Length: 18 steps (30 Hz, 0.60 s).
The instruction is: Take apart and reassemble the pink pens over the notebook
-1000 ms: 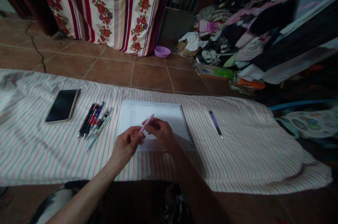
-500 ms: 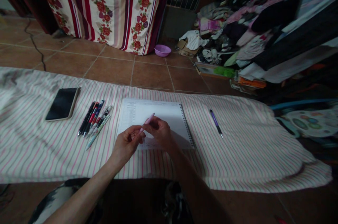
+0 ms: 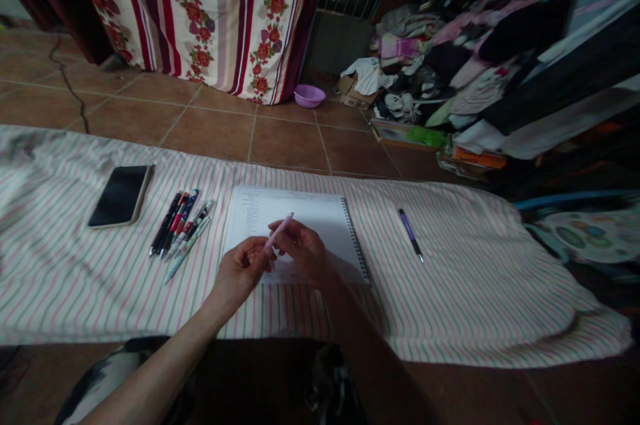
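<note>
Both hands meet over a white spiral notebook [image 3: 325, 218] that lies on a striped cloth [image 3: 475, 278]. A pink pen [image 3: 281, 227] is pinched between them, its free end pointing up and away. My right hand [image 3: 305, 253] grips the pen's middle with curled fingers. My left hand [image 3: 241, 273] is closed on the pen's lower end. Several pens [image 3: 181, 226] lie side by side left of the notebook. A purple pen [image 3: 411, 235] lies alone on the cloth to the right.
A dark phone [image 3: 120, 196] rests face up on the cloth at the left. Beyond the cloth are brown floor tiles, a floral curtain [image 3: 210, 11], a small purple bowl [image 3: 309, 96] and a heap of clothes and clutter [image 3: 450, 71] at the right.
Both hands stay on the pink pen with only slight finger movement. The view has shifted a little.
</note>
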Tool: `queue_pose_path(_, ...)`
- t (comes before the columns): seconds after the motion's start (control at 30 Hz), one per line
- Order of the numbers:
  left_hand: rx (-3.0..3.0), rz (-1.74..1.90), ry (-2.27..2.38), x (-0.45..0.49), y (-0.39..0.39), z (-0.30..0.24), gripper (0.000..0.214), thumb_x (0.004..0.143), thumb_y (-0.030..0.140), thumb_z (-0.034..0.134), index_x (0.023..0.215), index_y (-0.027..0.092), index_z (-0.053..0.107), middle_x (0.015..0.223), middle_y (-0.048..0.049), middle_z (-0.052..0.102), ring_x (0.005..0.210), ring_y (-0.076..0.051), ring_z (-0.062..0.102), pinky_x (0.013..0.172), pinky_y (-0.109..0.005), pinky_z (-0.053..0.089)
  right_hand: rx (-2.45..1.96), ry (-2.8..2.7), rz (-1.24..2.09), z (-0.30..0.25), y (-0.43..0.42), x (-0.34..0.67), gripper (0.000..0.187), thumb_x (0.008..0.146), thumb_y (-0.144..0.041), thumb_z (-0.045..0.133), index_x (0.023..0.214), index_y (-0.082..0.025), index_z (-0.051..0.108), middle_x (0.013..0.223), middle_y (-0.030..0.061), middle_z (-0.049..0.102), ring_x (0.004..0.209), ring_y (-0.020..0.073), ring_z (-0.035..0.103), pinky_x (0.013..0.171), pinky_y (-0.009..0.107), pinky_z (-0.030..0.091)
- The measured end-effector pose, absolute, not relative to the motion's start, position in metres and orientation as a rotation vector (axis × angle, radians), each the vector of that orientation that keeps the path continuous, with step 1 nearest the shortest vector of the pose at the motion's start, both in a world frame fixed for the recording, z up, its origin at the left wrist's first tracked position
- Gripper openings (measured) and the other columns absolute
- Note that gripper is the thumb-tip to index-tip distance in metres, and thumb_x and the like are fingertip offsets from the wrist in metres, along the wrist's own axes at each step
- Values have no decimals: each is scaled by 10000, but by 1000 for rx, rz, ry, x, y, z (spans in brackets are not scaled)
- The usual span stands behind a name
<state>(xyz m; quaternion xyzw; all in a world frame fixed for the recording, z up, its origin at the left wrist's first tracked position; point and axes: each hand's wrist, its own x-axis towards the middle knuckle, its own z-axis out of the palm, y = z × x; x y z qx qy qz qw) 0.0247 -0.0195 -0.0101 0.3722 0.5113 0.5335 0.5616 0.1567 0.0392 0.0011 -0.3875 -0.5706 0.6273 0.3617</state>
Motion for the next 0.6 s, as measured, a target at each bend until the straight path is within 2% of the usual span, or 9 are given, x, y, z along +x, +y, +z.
queue_pose_path(0.13,831,1255,1190,25,-19,-9,335,707,428,664,878,143,620,607,-17,608,445,-82,474,386,-184,291,-1016,-1459,1599,4,37,155,236,741,-369,632,899,-195,650,737,4,649,638,107,558,606,249,449)
queue_pose_path(0.27,804,1273,1172,25,-19,-8,327,686,417,683,863,146,635,687,-37,637,520,-103,532,423,-191,335,-1066,-1398,1620,5,37,153,198,678,-346,678,809,-199,660,685,-16,645,608,106,557,606,253,450)
queue_pose_path(0.43,839,1285,1218,26,-19,-9,334,682,417,682,891,158,653,675,-20,638,444,-70,458,401,-191,321,-1084,-1374,1608,5,39,153,179,640,-334,699,750,-198,657,666,-17,650,595,110,568,604,251,449)
queue_pose_path(0.6,975,1255,1265,24,-23,-9,335,714,415,638,929,161,681,636,-26,623,480,-106,486,407,-206,338,-1085,-1359,1567,0,40,154,161,633,-321,707,724,-199,656,651,-26,637,584,99,555,589,236,432)
